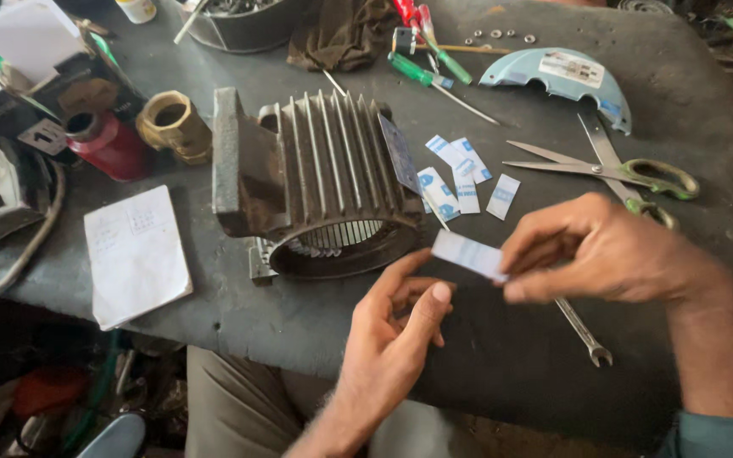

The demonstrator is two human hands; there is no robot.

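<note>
On the cluttered dark surface [553,356], the right hand [604,250] pinches a white strip [470,254] by its right end, long axis pointing left toward the open, empty left hand [396,331] just below.

Right hand [604,250] pinching, left hand [396,326] open (fingers curled).

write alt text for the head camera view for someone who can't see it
Over a dark workbench, the right hand pinches a small white paper strip while the open left hand reaches up to it. Behind them lies a finned grey motor housing, with more cut strips, scissors and a spanner nearby.
</note>
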